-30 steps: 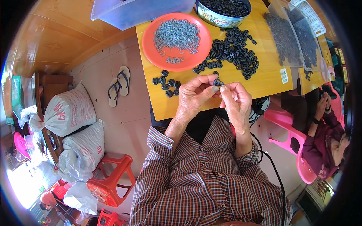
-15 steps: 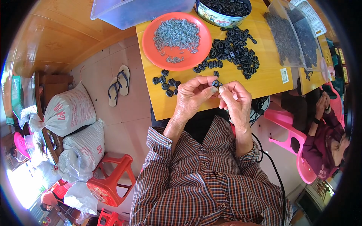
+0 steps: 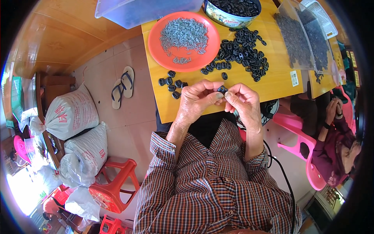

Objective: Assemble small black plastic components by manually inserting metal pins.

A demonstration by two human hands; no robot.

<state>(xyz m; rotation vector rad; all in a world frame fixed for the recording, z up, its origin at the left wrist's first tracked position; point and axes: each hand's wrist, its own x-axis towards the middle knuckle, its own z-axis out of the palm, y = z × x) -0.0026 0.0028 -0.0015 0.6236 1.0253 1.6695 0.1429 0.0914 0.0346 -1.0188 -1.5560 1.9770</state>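
Just over the table's near edge, my two hands meet at a small black cord lock (image 3: 222,89). My left hand (image 3: 199,98) pinches it between thumb and forefinger. My right hand (image 3: 244,102) is closed at its right side, thumb against forefinger; whether a tiny part sits in that pinch is hidden. To the left lies a small group of black cord locks (image 3: 171,88), several with two holes facing up. Beyond my hands is a larger heap of them (image 3: 243,52). A round orange plate (image 3: 159,58) holds many small metal springs (image 3: 183,33).
A round tin (image 3: 230,19) of black parts and a clear blue-tinted bin (image 3: 148,11) stand at the far side. Clear containers of dark parts (image 3: 296,43) are at right. Another person (image 3: 335,144) sits at right by a pink chair (image 3: 290,124). White sacks (image 3: 72,113) and a red stool (image 3: 117,179) stand left.
Both hands stay together at the table edge. The cord lock has tilted slightly between the fingers, and the view has shifted a little.
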